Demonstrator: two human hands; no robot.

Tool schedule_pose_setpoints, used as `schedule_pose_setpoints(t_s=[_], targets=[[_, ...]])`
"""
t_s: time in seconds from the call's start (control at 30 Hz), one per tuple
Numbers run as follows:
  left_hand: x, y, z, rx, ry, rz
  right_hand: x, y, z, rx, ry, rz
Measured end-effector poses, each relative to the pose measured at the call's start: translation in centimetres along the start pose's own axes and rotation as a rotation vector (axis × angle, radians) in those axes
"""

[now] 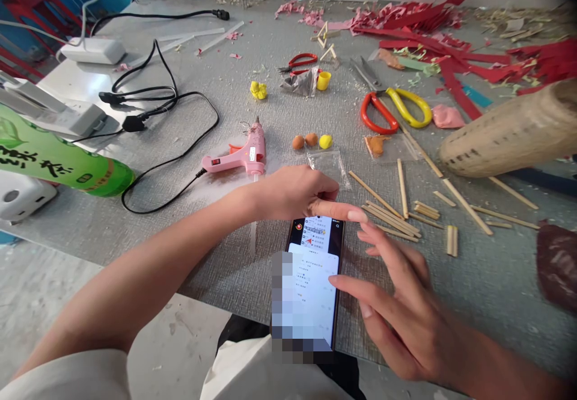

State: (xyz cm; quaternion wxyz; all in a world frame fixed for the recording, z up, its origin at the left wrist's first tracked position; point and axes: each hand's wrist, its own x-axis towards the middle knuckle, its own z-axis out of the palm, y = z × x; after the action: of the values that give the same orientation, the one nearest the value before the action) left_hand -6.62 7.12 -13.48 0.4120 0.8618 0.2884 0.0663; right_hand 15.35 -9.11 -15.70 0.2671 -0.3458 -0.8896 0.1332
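Note:
My left hand (pixel 300 193) reaches across the top end of a phone (pixel 311 286), one digit stretched to the right and the other fingers curled under. The tip of that digit meets or nearly meets a fingertip of my right hand (pixel 406 307). My right hand has its fingers apart, one fingertip at the right edge of the lit phone screen. I see nothing held in either hand. The phone lies at the table's near edge, its lower left part blurred out. Beyond my left hand are a pink glue gun (pixel 238 154), small orange balls (pixel 298 142) and a yellow ball (pixel 325 142).
Wooden sticks (pixel 392 220) lie to the right, near a brown cylinder (pixel 509 130). Scissors (pixel 378 112) and red paper strips (pixel 451 39) sit farther back. A green bottle (pixel 67 160) and black cables (pixel 155 93) are on the left of the table (pixel 216 256).

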Motion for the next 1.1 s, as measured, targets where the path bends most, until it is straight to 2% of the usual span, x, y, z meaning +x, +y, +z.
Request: schedule_pose_setpoints(t_s=[0.33, 1.1], targets=[[-0.04, -0.23, -0.08, -0.034, -0.014, -0.002, 0.04, 0.19, -0.09, -0.013, 0.020, -0.001], [-0.01, 0.00, 0.20, 0.043, 0.021, -0.008, 0.23, 0.28, 0.01, 0.017, 0.005, 0.020]])
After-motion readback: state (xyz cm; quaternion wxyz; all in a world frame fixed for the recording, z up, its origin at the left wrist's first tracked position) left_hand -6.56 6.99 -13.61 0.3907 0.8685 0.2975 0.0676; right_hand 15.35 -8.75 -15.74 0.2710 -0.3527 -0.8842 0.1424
